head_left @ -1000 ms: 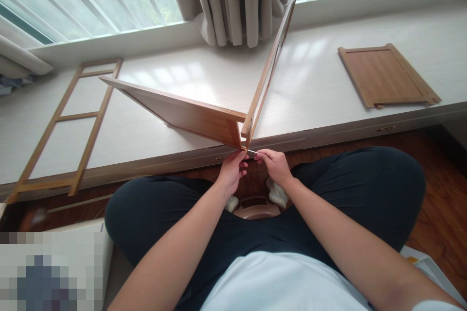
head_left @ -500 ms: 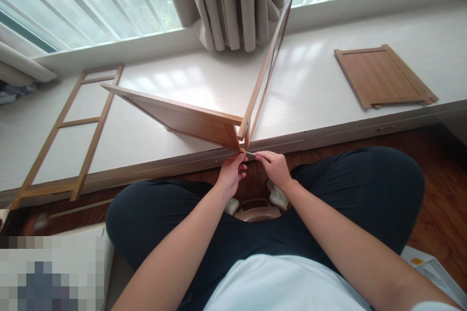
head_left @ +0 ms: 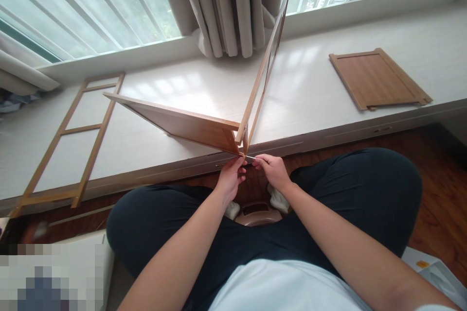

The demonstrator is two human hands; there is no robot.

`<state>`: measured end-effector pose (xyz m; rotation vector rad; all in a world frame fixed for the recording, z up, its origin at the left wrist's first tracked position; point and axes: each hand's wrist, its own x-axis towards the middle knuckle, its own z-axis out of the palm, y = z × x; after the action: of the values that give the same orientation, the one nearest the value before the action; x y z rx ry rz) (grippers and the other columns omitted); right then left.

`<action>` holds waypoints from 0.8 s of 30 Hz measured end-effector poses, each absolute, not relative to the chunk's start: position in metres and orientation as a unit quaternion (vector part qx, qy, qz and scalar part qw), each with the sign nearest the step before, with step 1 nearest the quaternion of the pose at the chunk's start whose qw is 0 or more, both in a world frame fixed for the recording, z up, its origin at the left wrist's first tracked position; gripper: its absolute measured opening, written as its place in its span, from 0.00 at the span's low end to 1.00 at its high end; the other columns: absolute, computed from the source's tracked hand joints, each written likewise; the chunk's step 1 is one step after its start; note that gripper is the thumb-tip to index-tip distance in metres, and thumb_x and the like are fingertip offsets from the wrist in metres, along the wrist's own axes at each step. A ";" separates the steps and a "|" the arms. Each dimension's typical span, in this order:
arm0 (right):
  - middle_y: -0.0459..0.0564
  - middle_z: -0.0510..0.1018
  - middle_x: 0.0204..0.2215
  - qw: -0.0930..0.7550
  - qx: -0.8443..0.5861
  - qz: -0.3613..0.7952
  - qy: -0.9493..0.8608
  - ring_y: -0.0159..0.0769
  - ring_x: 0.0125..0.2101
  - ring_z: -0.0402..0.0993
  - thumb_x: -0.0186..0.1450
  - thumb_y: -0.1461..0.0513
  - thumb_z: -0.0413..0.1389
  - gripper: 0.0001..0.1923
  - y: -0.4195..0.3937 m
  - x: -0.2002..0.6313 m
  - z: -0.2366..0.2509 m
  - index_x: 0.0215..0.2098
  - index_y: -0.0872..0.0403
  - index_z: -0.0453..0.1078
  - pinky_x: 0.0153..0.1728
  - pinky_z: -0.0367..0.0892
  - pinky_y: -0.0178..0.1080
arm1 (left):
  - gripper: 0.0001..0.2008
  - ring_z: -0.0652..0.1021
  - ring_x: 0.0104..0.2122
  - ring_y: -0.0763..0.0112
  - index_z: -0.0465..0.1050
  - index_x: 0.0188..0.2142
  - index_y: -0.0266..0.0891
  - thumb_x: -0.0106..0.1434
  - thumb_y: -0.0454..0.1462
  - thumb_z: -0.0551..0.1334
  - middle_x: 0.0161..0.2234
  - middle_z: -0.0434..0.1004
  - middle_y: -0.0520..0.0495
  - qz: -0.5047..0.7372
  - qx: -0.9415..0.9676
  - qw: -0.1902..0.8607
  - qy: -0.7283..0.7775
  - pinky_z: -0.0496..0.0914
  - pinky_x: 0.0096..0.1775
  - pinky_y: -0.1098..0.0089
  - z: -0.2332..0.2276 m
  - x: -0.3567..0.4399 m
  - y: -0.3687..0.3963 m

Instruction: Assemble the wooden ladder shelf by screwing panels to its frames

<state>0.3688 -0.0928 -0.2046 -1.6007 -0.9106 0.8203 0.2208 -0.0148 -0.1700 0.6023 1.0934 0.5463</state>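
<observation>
A wooden panel [head_left: 182, 121] stands on its edge on the white ledge and meets an upright wooden frame [head_left: 260, 77] at the near corner. My left hand [head_left: 230, 177] is closed at that corner, pinching the panel's end by thumb and fingers. Between the fingers of my right hand [head_left: 273, 169] is a thin metal tool [head_left: 250, 157], like a hex key. Its tip points left into the joint beside my left fingertips. Whatever the tip meets is too small to make out.
On the ledge [head_left: 292, 102], a ladder-like wooden frame [head_left: 82, 129] lies at the left, its near end past the edge. A smaller wooden panel [head_left: 379, 80] lies flat at the right. Behind hangs a grey curtain [head_left: 222, 9]. Between my feet is a pinkish stool-like object [head_left: 259, 218].
The view has shifted slightly, so the ledge and wooden parts sit a little lower. My right hand has turned a little around the metal tool. The left hand keeps its hold.
</observation>
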 end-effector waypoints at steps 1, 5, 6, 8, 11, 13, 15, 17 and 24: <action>0.50 0.85 0.30 0.537 -0.673 0.347 -0.372 0.40 0.30 0.82 0.68 0.55 0.59 0.12 -0.093 0.369 -0.204 0.35 0.53 0.81 0.35 0.76 0.39 | 0.26 0.72 0.27 0.78 0.78 0.39 0.37 0.44 0.46 0.80 0.35 0.79 0.48 0.253 0.279 0.776 0.505 0.62 0.25 0.76 -0.170 0.221 -0.015; 0.53 0.86 0.33 0.547 -0.682 0.352 -0.334 0.41 0.31 0.83 0.67 0.53 0.59 0.14 -0.092 0.372 -0.200 0.37 0.54 0.81 0.37 0.76 0.41 | 0.26 0.72 0.27 0.79 0.79 0.39 0.37 0.44 0.46 0.80 0.35 0.78 0.48 0.251 0.279 0.776 0.507 0.62 0.25 0.77 -0.168 0.220 -0.015; 0.53 0.86 0.33 0.549 -0.683 0.353 -0.328 0.41 0.31 0.83 0.67 0.53 0.59 0.14 -0.092 0.373 -0.200 0.38 0.55 0.81 0.37 0.76 0.41 | 0.26 0.72 0.27 0.79 0.79 0.39 0.36 0.44 0.46 0.80 0.35 0.78 0.48 0.251 0.279 0.776 0.507 0.62 0.25 0.77 -0.167 0.220 -0.015; 0.53 0.86 0.33 0.551 -0.683 0.355 -0.322 0.42 0.32 0.83 0.67 0.52 0.59 0.15 -0.093 0.374 -0.198 0.38 0.55 0.81 0.37 0.76 0.41 | 0.26 0.71 0.26 0.79 0.79 0.39 0.36 0.43 0.46 0.80 0.35 0.78 0.48 0.251 0.277 0.775 0.510 0.62 0.25 0.77 -0.167 0.220 -0.014; 0.53 0.87 0.34 0.552 -0.680 0.356 -0.327 0.43 0.33 0.84 0.67 0.51 0.59 0.16 -0.094 0.374 -0.195 0.36 0.54 0.82 0.38 0.76 0.42 | 0.27 0.71 0.26 0.79 0.79 0.38 0.36 0.42 0.46 0.80 0.35 0.78 0.48 0.257 0.274 0.771 0.514 0.62 0.25 0.77 -0.168 0.220 -0.013; 0.53 0.87 0.33 0.551 -0.678 0.352 -0.337 0.44 0.34 0.84 0.67 0.50 0.59 0.16 -0.095 0.372 -0.191 0.35 0.53 0.82 0.39 0.76 0.42 | 0.27 0.71 0.26 0.79 0.79 0.38 0.36 0.41 0.47 0.81 0.35 0.78 0.48 0.263 0.273 0.767 0.518 0.62 0.25 0.77 -0.168 0.218 -0.013; 0.51 0.87 0.32 0.547 -0.679 0.340 -0.353 0.45 0.34 0.84 0.67 0.51 0.60 0.15 -0.097 0.371 -0.186 0.34 0.52 0.82 0.39 0.75 0.43 | 0.28 0.71 0.26 0.79 0.79 0.37 0.35 0.41 0.47 0.81 0.34 0.78 0.48 0.271 0.272 0.762 0.521 0.62 0.24 0.77 -0.167 0.216 -0.013; 0.50 0.87 0.33 0.535 -0.686 0.317 -0.377 0.45 0.35 0.84 0.67 0.52 0.61 0.13 -0.098 0.369 -0.179 0.34 0.51 0.83 0.41 0.75 0.43 | 0.28 0.71 0.25 0.79 0.78 0.37 0.35 0.41 0.48 0.81 0.34 0.78 0.48 0.282 0.270 0.758 0.523 0.61 0.24 0.77 -0.166 0.212 -0.012; 0.50 0.87 0.40 0.550 -0.664 0.273 -0.426 0.44 0.41 0.84 0.69 0.54 0.59 0.12 -0.101 0.382 -0.139 0.42 0.48 0.83 0.47 0.76 0.43 | 0.27 0.71 0.24 0.79 0.78 0.35 0.34 0.40 0.46 0.81 0.31 0.78 0.49 0.333 0.238 0.731 0.546 0.63 0.23 0.77 -0.168 0.188 -0.006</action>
<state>0.3817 -0.1006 -0.1388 -1.5726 -1.0087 0.6471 0.1880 -0.0058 -0.1678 0.5233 1.2025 0.7325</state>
